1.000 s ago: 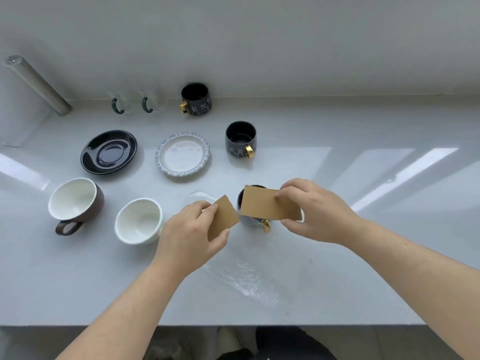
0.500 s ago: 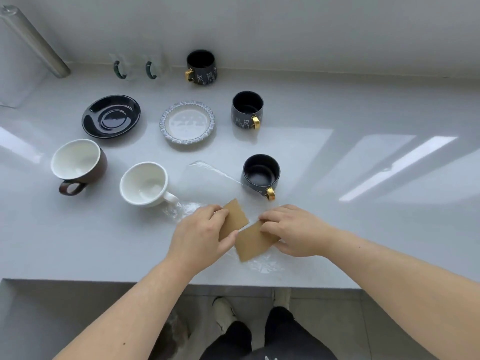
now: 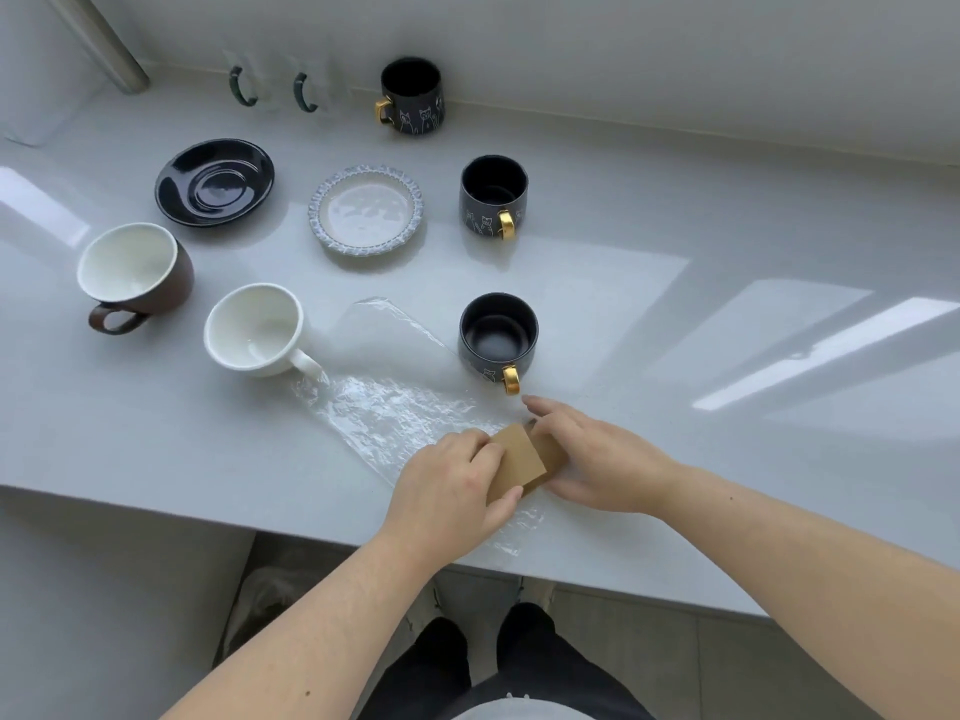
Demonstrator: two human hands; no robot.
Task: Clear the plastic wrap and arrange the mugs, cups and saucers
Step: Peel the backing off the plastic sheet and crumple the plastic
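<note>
A crumpled sheet of clear plastic wrap [image 3: 384,407] lies on the white counter [image 3: 675,356] near its front edge. On it, my left hand [image 3: 452,491] and my right hand [image 3: 597,454] press two brown cards [image 3: 522,459] together, one overlapping the other. Just behind them stands a dark mug with a gold handle [image 3: 497,337]. Two more such mugs stand further back [image 3: 493,197] and by the wall [image 3: 412,96]. A white cup [image 3: 254,330], a brown mug [image 3: 132,275], a black saucer [image 3: 214,181] and a blue-rimmed saucer [image 3: 366,213] sit to the left.
Two clear glass mugs with dark green handles [image 3: 275,85] stand against the back wall. A metal pole [image 3: 104,44] leans at the far left corner. The counter's front edge [image 3: 208,517] runs just below my hands, with the floor and my legs under it.
My hands came down and toward me from above the nearest dark mug, and brought the two cards together onto the plastic wrap. The camera tilted downward.
</note>
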